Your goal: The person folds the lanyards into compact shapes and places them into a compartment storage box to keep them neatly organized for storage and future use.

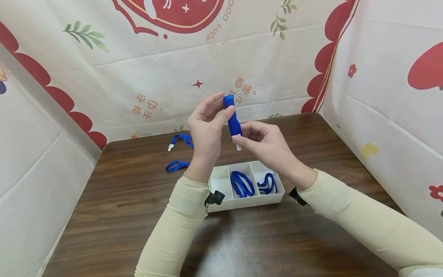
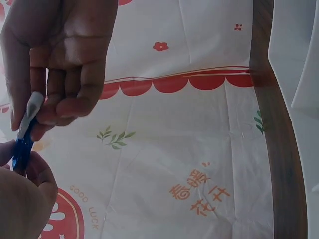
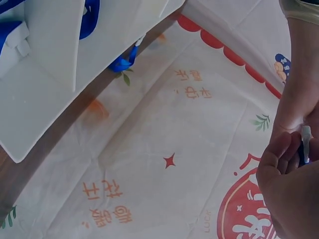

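Note:
A blue lanyard [image 1: 233, 122], folded into a short flat bundle with a white clip [image 1: 238, 146] at its lower end, is held up above the table between both hands. The left hand [image 1: 206, 134] pinches its upper part between thumb and fingers. Lower down, the right hand [image 1: 270, 148] pinches it near the clip. The bundle [image 2: 22, 149] shows edge-on among the fingers in the left wrist view. Below the hands stands a white box [image 1: 249, 204] with three compartments. One coiled blue lanyard [image 1: 242, 184] lies in the middle compartment, another lanyard [image 1: 267, 184] in the right one.
Two more blue lanyards lie on the wooden table [image 1: 128, 192] left of the box: a far lanyard [image 1: 182, 137] with a white clip [image 1: 170, 147], and a nearer lanyard [image 1: 177, 166]. A printed cloth [image 1: 166, 73] hangs behind the table, with cloth walls at both sides.

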A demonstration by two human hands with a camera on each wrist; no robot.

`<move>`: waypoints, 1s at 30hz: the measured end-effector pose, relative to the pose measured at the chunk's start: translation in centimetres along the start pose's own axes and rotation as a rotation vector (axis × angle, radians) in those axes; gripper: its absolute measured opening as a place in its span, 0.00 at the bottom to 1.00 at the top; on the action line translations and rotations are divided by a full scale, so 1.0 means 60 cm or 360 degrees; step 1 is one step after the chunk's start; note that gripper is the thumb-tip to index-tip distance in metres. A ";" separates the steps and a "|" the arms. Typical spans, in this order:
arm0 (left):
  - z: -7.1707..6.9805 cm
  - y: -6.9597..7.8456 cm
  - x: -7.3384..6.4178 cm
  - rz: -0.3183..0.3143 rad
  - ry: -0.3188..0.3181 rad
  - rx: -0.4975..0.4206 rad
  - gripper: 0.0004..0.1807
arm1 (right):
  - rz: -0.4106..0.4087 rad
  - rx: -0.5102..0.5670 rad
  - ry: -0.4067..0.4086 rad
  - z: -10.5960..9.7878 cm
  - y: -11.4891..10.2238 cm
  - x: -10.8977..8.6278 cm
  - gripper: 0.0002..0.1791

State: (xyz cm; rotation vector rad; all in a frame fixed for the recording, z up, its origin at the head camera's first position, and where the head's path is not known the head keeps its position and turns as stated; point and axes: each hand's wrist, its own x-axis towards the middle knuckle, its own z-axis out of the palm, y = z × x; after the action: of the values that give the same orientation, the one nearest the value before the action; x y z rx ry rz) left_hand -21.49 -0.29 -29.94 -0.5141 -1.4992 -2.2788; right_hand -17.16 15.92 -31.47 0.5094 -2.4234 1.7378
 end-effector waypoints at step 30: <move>-0.032 -0.034 -0.009 0.0376 -0.0313 0.0544 0.19 | -0.0898 -0.0017 0.0180 -0.008 0.016 -0.003 0.18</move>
State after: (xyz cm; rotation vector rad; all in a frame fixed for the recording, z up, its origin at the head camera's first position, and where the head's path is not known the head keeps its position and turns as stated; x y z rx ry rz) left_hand -22.24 -1.26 -32.53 -0.7818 -1.7700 -1.7884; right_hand -17.39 16.68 -32.22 0.9513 -1.9489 1.4593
